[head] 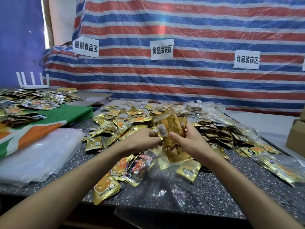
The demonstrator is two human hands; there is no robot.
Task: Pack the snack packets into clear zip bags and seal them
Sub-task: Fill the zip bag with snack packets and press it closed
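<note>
Nearest you, the dark speckled tabletop (pixel 203 205) ends at its front edge under your forearms, with bare room at front right and loose gold foil snack packets (pixel 105 189) at front left. Your hands hold a tilted bundle of gold packets (pixel 171 134) above it: your left hand (pixel 145 139) pinches its left edge and your right hand (pixel 189 142) curls round its right side. Whether clear film wraps the bundle, you cannot tell. A flat stack of clear plastic bags (pixel 38 156) lies left and filled clear bags (pixel 280 167) right, a brown cardboard box (pixel 295 136) behind them. Beyond the big packet pile (pixel 132 119), white signs on the red-and-blue striped tarp (pixel 198 80) read 捆绑食品区, 食品装袋区, 食品装箱区.
</note>
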